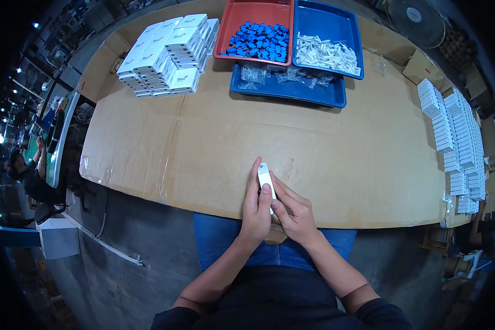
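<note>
Close to the table's front edge, both my hands hold one small white box (265,177), long and narrow, with a greyish patch near its far end. My left hand (255,212) wraps it from the left, the thumb lying along its upper face. From the right, my right hand (296,213) grips its side and near end, thumb and fingers bent against it. The palms and fingers hide part of the box, so its near end cannot be made out fully.
White boxes (165,55) stand stacked at the far left. A red tray (221,41) holds small blue parts; a blue tray (356,38) holds small white pieces. Below them, another blue tray (286,94) contains clear plastic bags. Narrow white boxes (461,137) line the right edge of the cardboard-covered table (225,143).
</note>
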The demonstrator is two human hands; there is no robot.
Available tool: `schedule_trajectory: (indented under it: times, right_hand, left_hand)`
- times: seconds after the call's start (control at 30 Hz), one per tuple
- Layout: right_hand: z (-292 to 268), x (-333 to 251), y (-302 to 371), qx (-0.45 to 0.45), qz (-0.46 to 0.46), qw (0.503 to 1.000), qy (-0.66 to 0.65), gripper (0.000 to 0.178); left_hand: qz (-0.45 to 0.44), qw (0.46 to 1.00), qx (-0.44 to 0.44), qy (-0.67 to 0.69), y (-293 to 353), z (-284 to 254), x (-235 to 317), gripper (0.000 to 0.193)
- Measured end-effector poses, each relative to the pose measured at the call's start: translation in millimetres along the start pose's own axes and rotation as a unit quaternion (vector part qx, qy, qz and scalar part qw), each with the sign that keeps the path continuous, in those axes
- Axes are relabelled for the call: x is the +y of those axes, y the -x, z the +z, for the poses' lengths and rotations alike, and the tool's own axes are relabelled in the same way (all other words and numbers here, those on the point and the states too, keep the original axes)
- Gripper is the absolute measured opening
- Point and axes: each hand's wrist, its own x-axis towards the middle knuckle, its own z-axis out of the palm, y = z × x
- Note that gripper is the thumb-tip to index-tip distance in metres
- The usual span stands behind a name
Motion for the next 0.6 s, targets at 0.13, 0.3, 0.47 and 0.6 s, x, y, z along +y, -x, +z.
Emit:
schedule_trajectory:
  times: [0.13, 0.3, 0.47, 0.6]
  right_hand:
    - [-0.7, 2.1, -0.3, 0.003, -0.047, 0.998, 0.037, 0.047]
    - [-1.3, 6.5, -0.3, 0.003, -0.072, 0.995, 0.067, 0.047]
    - [-1.1, 5.5, 1.0, 0.0, -0.083, 0.993, 0.08, 0.046]
    - [-1.6, 6.6, 0.9, 0.006, -0.091, 0.992, 0.085, 0.046]
  left_hand:
    - [-0.008, 0.999, -0.008, 0.034, 3.9, -0.3, -3.2, 0.059]
    - [0.0, 1.0, -0.012, 0.014, 5.2, -3.1, -9.2, 0.058]
    - [-0.002, 1.0, -0.003, 0.016, 8.1, -2.3, -9.2, 0.058]
    - [0.002, 1.0, -0.013, 0.019, 8.5, -2.8, -9.1, 0.059]
